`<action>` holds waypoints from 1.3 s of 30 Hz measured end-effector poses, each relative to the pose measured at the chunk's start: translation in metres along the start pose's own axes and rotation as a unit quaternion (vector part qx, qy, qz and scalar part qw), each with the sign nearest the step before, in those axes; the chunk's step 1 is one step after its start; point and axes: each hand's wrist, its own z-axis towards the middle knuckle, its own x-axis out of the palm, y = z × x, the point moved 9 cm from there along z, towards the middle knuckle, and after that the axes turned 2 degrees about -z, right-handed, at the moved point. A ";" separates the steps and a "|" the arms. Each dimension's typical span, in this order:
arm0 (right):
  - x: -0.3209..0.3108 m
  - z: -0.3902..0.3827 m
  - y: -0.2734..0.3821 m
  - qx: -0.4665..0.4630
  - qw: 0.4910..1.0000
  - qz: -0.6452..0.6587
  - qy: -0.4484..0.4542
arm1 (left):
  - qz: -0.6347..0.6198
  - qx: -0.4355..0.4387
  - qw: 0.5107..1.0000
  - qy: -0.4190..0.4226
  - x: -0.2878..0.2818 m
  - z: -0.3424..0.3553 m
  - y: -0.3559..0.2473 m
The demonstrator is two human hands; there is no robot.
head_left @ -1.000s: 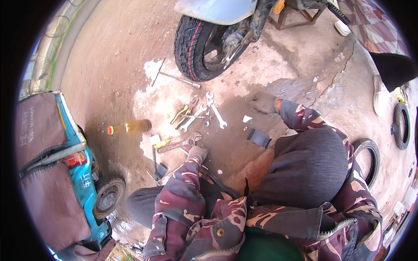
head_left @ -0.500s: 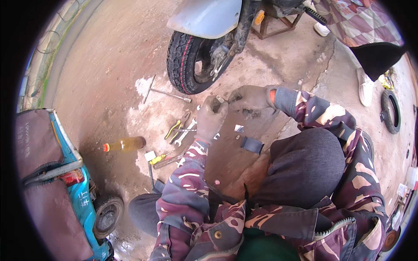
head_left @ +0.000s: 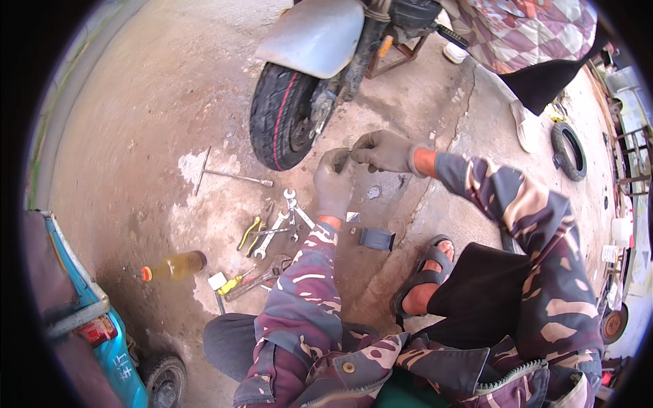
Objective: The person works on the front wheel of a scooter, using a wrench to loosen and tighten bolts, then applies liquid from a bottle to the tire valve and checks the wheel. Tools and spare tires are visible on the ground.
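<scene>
My left hand (head_left: 334,182), in a grey glove, is closed with its thumb and fingers curled together. Against its fingertips, my right hand (head_left: 386,151), gloved alike, pinches from the right. A small ribbed metal piece (head_left: 351,142) shows faintly at the left fingertips; most of it is hidden. Just ahead of my hands stands the front wheel (head_left: 274,119) of a motorbike, its black tire striped red, under a silver fender (head_left: 313,37). Below my hands lie a dark rectangular piece (head_left: 376,239) and a small pale square (head_left: 353,217).
Wrenches (head_left: 272,234), yellow-handled pliers (head_left: 249,233), a yellow screwdriver (head_left: 231,284) and a T-handle wrench (head_left: 235,178) lie left on the concrete. A bottle of yellowish liquid (head_left: 175,266) lies beyond them. A blue three-wheeler (head_left: 119,353) stands lower left; a loose tire (head_left: 568,151) lies right.
My view has shifted, and my right knee has moved aside, showing a sandalled foot. The right hand has come closer against the left, covering more of the ribbed piece.
</scene>
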 end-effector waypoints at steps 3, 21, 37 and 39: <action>0.036 0.020 -0.023 0.039 0.989 0.136 -0.041 | -0.022 -0.038 0.999 -0.002 -0.018 -0.007 0.021; 0.113 0.068 -0.016 -0.011 0.901 0.428 -0.066 | -0.288 -0.237 0.918 -0.134 -0.111 -0.034 0.066; 0.118 0.071 -0.018 -0.010 0.874 0.484 -0.028 | -0.239 -0.244 0.933 -0.117 -0.118 -0.029 0.076; 0.114 0.075 -0.029 0.013 0.876 0.476 -0.073 | -0.225 -0.259 0.935 -0.093 -0.112 -0.030 0.081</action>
